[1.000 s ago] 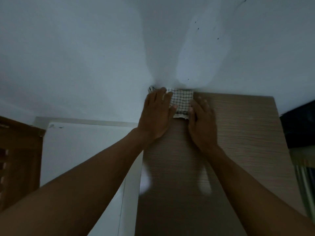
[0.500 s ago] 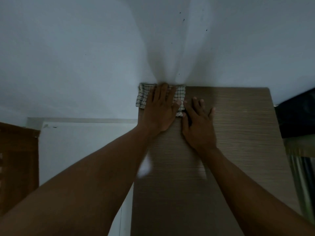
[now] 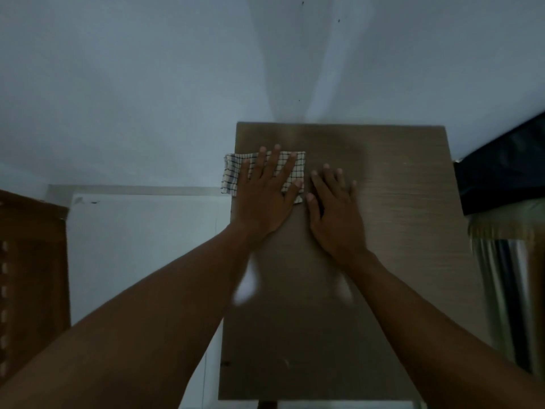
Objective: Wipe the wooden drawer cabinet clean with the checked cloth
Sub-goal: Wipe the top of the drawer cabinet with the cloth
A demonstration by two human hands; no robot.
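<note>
Checked cloth lies flat under my left hand, palm open and fingers spread, pressing it onto the wooden cabinet top at its left edge, one corner hanging over the side. My right hand rests just beside it, also open and flat on the bare wood, holding nothing. Half a second ago the cloth sat tight against the back edge by the wall; now it has come toward me, with a strip of wood showing behind it. I judge the back left corner is done and the stroke is running down the left side. The right part of the top looks untouched so far.
</note>
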